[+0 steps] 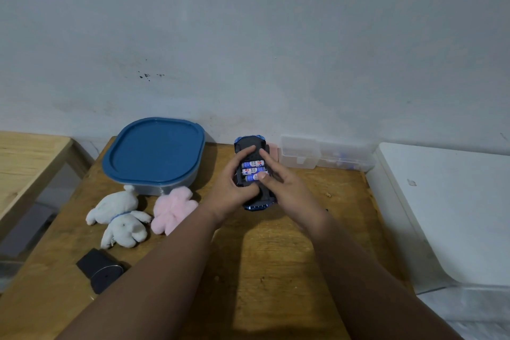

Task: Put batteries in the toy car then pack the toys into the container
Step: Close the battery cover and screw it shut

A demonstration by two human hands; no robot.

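Observation:
A blue toy car (249,143) lies upside down on the wooden table (276,257), its battery bay uncovered. Three blue-and-white batteries (252,170) lie side by side in the bay. My left hand (233,188) grips the car from its left side, thumb under the bay. My right hand (278,182) holds the car's right side, and its thumb presses on the nearest battery. A white plush dog (120,218) and a pink plush toy (172,208) lie to the left. Behind them stands the grey container with its blue lid (154,150) on.
A clear plastic box (325,156) sits against the wall at the back right. A small black object (100,270) lies near the table's front left. A second wooden table (24,157) stands to the left, and a white surface (455,207) to the right.

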